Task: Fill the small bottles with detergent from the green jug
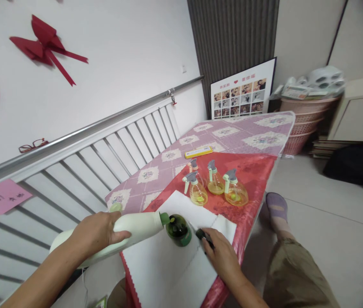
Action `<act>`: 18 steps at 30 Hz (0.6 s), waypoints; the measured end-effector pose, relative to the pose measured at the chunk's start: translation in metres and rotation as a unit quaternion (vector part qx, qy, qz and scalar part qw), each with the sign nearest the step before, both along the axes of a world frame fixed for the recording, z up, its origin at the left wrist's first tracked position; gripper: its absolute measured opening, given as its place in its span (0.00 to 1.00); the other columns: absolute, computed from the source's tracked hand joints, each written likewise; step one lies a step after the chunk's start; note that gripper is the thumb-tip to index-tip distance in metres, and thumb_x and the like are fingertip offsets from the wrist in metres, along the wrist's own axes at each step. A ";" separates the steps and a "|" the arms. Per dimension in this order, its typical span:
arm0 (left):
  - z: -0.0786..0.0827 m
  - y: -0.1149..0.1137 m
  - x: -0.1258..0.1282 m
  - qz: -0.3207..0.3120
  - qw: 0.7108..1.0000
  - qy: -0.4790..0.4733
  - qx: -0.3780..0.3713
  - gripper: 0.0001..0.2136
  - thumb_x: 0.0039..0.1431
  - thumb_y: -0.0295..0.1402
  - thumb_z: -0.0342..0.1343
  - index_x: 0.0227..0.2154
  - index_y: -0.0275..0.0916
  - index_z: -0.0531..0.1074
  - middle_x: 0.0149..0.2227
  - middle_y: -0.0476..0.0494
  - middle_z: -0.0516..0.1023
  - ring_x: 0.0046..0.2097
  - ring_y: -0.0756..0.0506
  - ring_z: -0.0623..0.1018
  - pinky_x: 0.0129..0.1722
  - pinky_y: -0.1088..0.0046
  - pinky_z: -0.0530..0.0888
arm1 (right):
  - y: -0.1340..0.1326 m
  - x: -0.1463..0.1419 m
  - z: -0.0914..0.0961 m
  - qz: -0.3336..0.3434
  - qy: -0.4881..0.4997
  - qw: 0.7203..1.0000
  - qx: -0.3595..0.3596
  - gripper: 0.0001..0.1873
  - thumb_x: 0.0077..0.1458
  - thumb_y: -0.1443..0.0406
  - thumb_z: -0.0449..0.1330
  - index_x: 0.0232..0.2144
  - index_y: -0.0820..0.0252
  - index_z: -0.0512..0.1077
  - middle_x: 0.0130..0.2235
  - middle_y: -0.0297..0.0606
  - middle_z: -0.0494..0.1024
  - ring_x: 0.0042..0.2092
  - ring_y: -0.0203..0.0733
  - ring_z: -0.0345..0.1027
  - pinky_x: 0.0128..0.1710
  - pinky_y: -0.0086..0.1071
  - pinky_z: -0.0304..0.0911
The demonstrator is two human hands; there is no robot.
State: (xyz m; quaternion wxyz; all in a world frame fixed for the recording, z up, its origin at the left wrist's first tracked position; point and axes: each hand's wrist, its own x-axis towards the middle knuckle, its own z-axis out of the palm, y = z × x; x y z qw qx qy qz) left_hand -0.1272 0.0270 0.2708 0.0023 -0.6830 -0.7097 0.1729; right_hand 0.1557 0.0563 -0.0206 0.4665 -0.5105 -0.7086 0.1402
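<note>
My left hand [96, 233] is wrapped round a large pale green bottle [136, 229], tipped on its side so that its green spout [165, 218] sits over the open mouth of a small dark green bottle [178, 230]. That small bottle stands on white paper towel [165, 265] near the table's front. My right hand [221, 254] rests on the towel just right of it, fingers closed on a small dark piece [200, 234], perhaps the cap. Several small spray bottles [215, 186] with yellow liquid stand farther back on the red cloth.
The table [233, 137] has a purple patterned cover with a red cloth [252, 171] on its near part. A yellow flat box [198, 152] lies mid-table. A white radiator [72, 179] runs along the left. A photo board [241, 92] and pink baskets [303, 119] stand behind. My leg [284, 256] is to the right.
</note>
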 end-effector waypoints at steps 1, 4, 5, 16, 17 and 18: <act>0.000 0.000 0.000 0.000 1.000 0.000 -0.001 0.21 0.51 0.56 0.48 0.36 0.46 0.71 0.31 0.46 0.79 0.34 0.40 0.77 0.28 0.70 0.63 | 0.000 0.000 0.000 0.000 0.001 1.000 0.001 0.12 0.57 0.66 0.53 0.43 0.58 0.70 0.40 0.42 0.79 0.43 0.46 0.73 0.46 0.40 0.68; -0.001 0.001 -0.001 -0.004 1.000 0.000 -0.002 0.21 0.51 0.56 0.48 0.37 0.46 0.71 0.31 0.45 0.79 0.34 0.39 0.77 0.29 0.69 0.64 | 0.000 0.000 -0.001 0.000 -0.001 1.000 0.000 0.12 0.57 0.66 0.53 0.43 0.58 0.70 0.40 0.41 0.79 0.43 0.46 0.73 0.45 0.41 0.69; -0.001 0.001 -0.001 -0.005 1.000 0.001 -0.002 0.20 0.51 0.56 0.48 0.37 0.46 0.71 0.31 0.45 0.79 0.34 0.39 0.77 0.29 0.69 0.64 | 0.000 0.000 -0.001 0.000 -0.002 1.000 -0.001 0.12 0.57 0.66 0.53 0.43 0.58 0.70 0.40 0.41 0.79 0.43 0.46 0.73 0.45 0.41 0.69; 0.004 0.000 0.005 0.003 1.000 0.006 -0.006 0.21 0.51 0.56 0.48 0.37 0.46 0.72 0.32 0.44 0.79 0.35 0.39 0.77 0.29 0.69 0.64 | 0.000 0.000 0.000 -0.004 0.009 1.000 0.005 0.12 0.57 0.66 0.53 0.43 0.57 0.70 0.39 0.41 0.79 0.42 0.45 0.73 0.44 0.39 0.69; 0.004 0.000 0.005 0.002 1.000 0.005 -0.006 0.21 0.51 0.56 0.48 0.37 0.45 0.72 0.32 0.43 0.79 0.35 0.39 0.77 0.29 0.69 0.64 | 0.000 0.000 0.000 -0.004 0.010 1.000 0.004 0.12 0.57 0.66 0.53 0.43 0.57 0.70 0.39 0.41 0.79 0.42 0.45 0.73 0.44 0.39 0.69; 0.005 0.000 0.005 0.001 1.000 0.005 -0.006 0.22 0.51 0.56 0.48 0.37 0.45 0.72 0.32 0.43 0.79 0.35 0.39 0.77 0.29 0.69 0.64 | 0.000 0.000 0.000 -0.003 0.010 1.000 0.005 0.12 0.57 0.66 0.53 0.43 0.58 0.70 0.39 0.41 0.79 0.42 0.45 0.73 0.44 0.39 0.69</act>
